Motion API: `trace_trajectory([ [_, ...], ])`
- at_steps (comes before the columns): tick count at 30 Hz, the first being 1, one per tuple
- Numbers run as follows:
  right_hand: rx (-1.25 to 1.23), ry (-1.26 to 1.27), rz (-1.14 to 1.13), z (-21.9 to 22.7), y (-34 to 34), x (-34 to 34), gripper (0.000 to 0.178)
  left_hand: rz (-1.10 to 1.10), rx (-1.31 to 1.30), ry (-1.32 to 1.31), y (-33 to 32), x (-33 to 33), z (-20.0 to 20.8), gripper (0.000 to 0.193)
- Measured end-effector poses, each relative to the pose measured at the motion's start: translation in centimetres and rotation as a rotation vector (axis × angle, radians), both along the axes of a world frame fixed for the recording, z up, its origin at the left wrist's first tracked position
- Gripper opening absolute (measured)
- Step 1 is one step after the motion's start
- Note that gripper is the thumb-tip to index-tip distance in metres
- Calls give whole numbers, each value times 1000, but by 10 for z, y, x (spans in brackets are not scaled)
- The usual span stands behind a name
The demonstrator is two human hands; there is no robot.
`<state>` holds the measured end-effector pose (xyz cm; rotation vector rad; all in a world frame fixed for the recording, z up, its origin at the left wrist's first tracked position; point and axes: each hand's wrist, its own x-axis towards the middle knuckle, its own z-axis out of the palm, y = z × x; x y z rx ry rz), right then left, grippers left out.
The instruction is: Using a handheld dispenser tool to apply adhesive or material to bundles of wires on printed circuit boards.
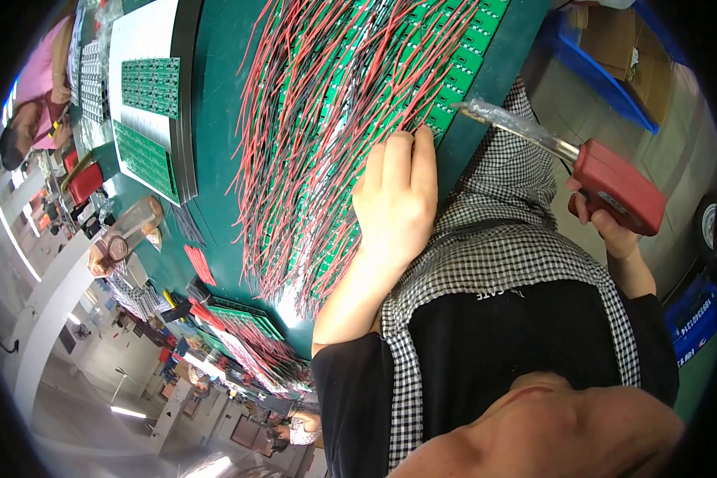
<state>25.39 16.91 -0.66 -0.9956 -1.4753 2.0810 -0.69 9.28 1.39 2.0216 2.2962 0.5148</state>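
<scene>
My left hand (397,191) lies over the bundle of thin red and black wires (319,143). Its fingers are bent together, with the fingertips closed on a red wire (422,118) by the near edge of the green circuit boards (460,73); the thumb is hidden. At the right, my right hand (605,227) is wrapped round the red handle of a pistol-shaped soldering iron (620,187). Its long metal barrel points left, and the tip is beside the board edge, close to my left fingertips. Whether the tip touches a board I cannot tell.
A green-topped table (219,88) carries a white stack (147,40) with more green boards on it. Farther left are a clear plastic container (139,219) and another wired board pile (251,334). A blue bin (605,76) with cardboard stands right. Other people sit beyond.
</scene>
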Motion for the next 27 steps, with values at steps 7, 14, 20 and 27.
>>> trace_trajectory([
  [7, -38, 33, 21, 6, 6, -15, 65, 3, 35, -1, -4, 3, -5, 25],
  [14, 28, -86, 97, 12, 14, -10, 70, -9, 14, -22, -2, 4, -1, 25],
  [20, 602, -87, 186, 6, 17, -20, 63, 2, -14, -2, -6, 4, 0, 25],
  [27, 116, -96, 97, 6, 11, -4, 61, -5, -38, -15, -4, 6, 1, 27],
])
